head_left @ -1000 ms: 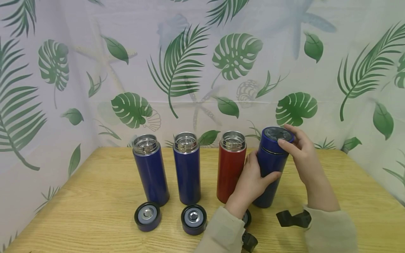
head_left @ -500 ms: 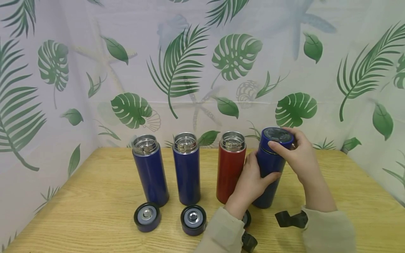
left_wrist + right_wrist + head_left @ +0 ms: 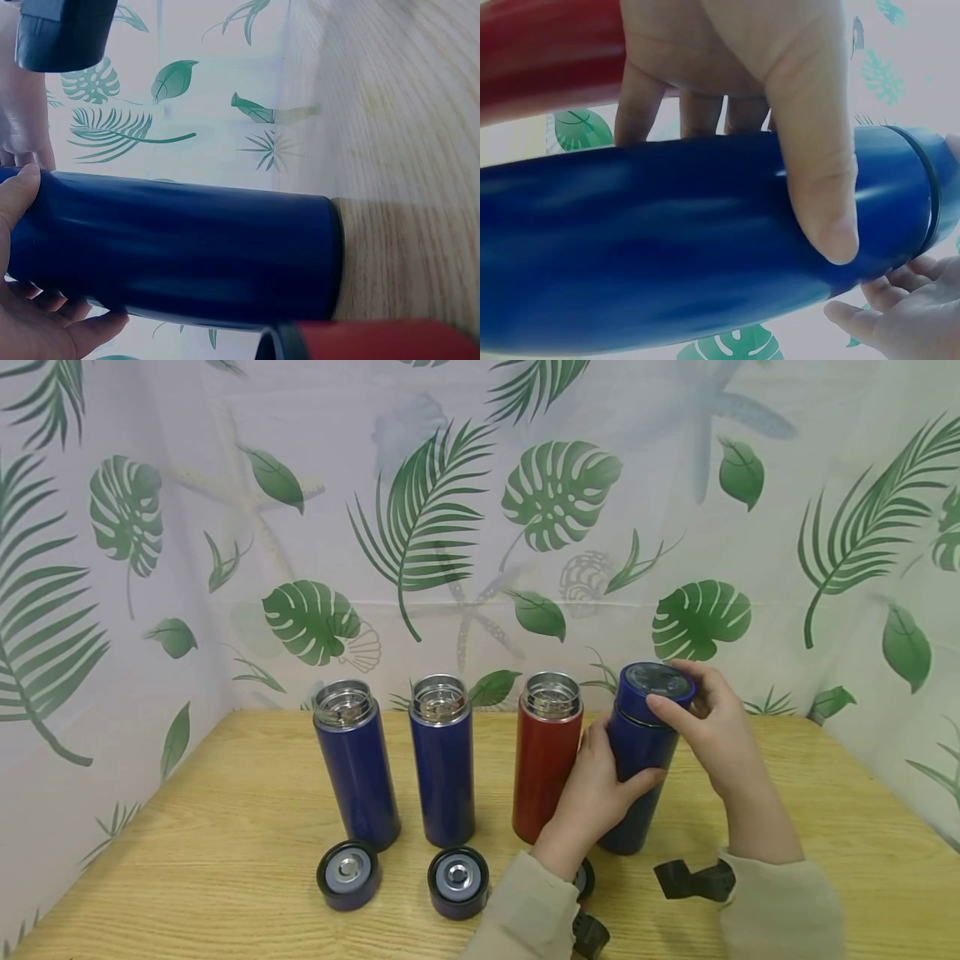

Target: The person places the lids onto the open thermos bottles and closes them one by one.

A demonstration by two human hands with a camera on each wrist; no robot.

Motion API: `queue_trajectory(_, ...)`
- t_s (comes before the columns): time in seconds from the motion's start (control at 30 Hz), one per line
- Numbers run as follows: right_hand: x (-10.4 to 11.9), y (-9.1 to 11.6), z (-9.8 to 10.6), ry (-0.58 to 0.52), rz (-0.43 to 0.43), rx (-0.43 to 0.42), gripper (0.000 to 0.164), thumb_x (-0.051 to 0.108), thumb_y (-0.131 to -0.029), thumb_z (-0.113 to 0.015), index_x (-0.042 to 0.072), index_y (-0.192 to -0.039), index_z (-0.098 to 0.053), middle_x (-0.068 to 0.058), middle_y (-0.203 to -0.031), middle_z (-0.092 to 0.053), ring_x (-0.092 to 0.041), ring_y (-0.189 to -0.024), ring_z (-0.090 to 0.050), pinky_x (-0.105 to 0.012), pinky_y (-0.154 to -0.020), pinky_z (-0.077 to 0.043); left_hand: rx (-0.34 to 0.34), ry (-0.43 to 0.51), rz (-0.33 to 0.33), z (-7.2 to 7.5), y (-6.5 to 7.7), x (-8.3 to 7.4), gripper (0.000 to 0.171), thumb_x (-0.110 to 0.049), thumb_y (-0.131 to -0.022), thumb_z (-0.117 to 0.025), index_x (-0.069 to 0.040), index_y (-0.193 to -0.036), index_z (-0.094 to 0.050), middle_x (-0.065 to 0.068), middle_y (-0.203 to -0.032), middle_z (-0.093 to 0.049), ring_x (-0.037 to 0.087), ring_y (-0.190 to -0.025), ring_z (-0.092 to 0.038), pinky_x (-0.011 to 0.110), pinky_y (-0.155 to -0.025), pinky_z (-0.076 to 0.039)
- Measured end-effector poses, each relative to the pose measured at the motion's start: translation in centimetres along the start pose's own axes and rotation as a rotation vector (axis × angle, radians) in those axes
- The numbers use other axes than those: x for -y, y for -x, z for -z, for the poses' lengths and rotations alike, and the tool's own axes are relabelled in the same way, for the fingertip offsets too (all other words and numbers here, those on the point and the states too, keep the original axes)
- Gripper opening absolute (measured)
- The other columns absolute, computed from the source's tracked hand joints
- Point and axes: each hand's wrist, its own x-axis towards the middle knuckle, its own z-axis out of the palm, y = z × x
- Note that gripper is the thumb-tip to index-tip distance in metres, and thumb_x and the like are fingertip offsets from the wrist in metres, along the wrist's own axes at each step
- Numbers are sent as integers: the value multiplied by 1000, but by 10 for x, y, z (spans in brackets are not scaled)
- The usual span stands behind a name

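Leftmost on the tabletop (image 3: 225,827) stand two open blue bottles (image 3: 442,781), then an open red bottle (image 3: 549,760). Next, the left grip (image 3: 596,785) is curled around the capped blue bottle (image 3: 641,747), at its two o'clock, long axis roughly upright. Rightmost, the right grip (image 3: 712,725) pinches the lid (image 3: 657,682) between thumb and fingers, nearer to it than the left, with the lid at its ten o'clock.

Lidded blue bottle (image 3: 180,251): smooth, glossy. Red bottle's neck (image 3: 552,697): shiny metal. Tabletop (image 3: 225,810): wood-grained. Sleeve (image 3: 783,906): matt cloth.
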Motion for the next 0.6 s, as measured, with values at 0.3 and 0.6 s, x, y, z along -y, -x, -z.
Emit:
queue_trajectory(0.3, -4, 1, 5, -62, 61, 43, 47, 14, -90, -49, 1, -131, -30, 2, -111, -46, -4, -97, -48, -11, -77, -38, 8, 11, 36, 0, 0, -2, 70, -34, -77, -67, -12, -131, -29, 0, -123, -43, 13, -112, -45, 35, -93, -37)
queue_trajectory(0.6, -2, 1, 3, -11, 51, 88, 55, 15, -91, -47, 1, -137, -22, -19, -126, -34, -15, -106, -45, -12, -79, -38, 5, 5, 17, 0, 0, -2, 69, -32, -78, -67, -12, -131, -29, 2, -123, -44, 14, -110, -46, 35, -93, -37)
